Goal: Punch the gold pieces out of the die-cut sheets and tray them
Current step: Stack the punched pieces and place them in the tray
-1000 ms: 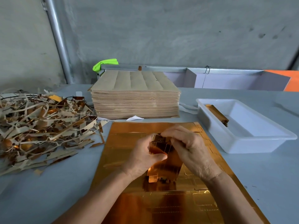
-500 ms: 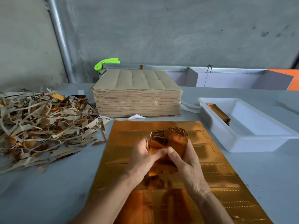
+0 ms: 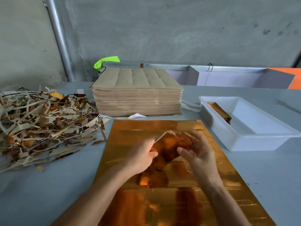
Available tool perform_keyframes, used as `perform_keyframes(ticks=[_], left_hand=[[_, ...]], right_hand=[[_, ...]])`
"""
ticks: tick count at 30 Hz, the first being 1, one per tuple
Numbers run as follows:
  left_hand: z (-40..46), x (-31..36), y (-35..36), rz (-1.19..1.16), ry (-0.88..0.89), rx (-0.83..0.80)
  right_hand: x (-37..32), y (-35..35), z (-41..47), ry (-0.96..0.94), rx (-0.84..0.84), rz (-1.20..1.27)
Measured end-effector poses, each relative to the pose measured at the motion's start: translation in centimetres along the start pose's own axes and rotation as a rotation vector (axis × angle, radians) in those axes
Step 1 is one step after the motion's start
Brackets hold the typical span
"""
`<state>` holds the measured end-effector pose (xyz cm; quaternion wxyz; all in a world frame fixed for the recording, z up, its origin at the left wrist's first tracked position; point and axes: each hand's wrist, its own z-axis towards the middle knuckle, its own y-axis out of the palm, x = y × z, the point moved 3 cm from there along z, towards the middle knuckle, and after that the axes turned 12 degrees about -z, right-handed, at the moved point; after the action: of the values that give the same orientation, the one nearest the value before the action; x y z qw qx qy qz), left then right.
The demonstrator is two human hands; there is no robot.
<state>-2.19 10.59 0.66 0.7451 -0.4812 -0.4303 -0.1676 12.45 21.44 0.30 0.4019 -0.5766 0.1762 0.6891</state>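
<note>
While both hands, left hand (image 3: 143,154) and right hand (image 3: 199,154), grip the blurred gold pieces (image 3: 169,147), loose ones may slip before reaching the tray (image 3: 244,141).

- Left hand (image 3: 141,155) and right hand (image 3: 197,154) gripping a blurred bundle of gold pieces (image 3: 169,146) above the gold sheet (image 3: 162,199).
- White tray (image 3: 244,141) to the right, a few gold pieces inside.
- Scrap pile (image 3: 42,124) to the left.
</note>
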Motion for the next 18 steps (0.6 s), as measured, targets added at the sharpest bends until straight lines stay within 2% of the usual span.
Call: perform_keyframes(ticks=[3, 5, 9, 12, 15, 18], left_hand=[[0.4, 1.3, -0.4, 0.238, 0.170, -0.087], [0.4, 1.2, -0.3, 0.258, 0.188, -0.068], [0.3, -0.6, -1.8, -0.143, 0.052, 0.174], [0.0, -1.6, -1.1, -0.354, -0.030, 0.253], [-0.3, -2.2, 0.5, -0.460, -0.098, 0.214], [-0.1, -2.3, 0.9, -0.681, -0.088, 0.252]], right_hand=[[-1.3, -0.4, 0.9, -0.159, -0.104, -0.313], [-1.0, 0.0, 0.8, -0.157, -0.160, -0.329], [1.0, -0.2, 0.6, 0.071, -0.127, 0.037], [2.0, 0.7, 0.5, 0.111, -0.109, -0.020], [2.7, 1.6, 0.5, 0.182, -0.079, -0.176], [2.6, 1.9, 0.6, 0.211, -0.071, -0.055]])
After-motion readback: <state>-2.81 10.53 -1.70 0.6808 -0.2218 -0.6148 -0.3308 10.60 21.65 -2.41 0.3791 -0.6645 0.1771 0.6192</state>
